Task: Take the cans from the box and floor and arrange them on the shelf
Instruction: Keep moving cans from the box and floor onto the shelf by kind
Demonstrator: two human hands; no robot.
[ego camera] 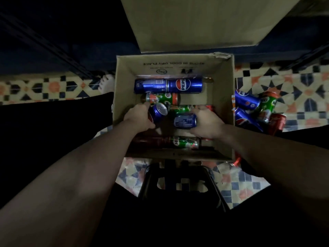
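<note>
An open cardboard box [222, 97] stands on the patterned floor and holds several drink cans lying on their sides. Two blue Pepsi cans [185, 85] lie along its far wall, a green can [162, 98] just below them. Inside the box, my left hand [140, 116] grips a blue can [159, 111] tilted with its silver top up. To the right, my right hand [206, 122] grips another blue can [185, 121] held sideways. A red can and a green can [185, 142] lie at the near wall.
A pile of blue, green and red cans [258, 111] lies on the tiled floor right of the box. A large cardboard flap [195, 24] rises behind the box. A black stool [178, 184] stands below me. A bare foot [106, 83] shows left of the box.
</note>
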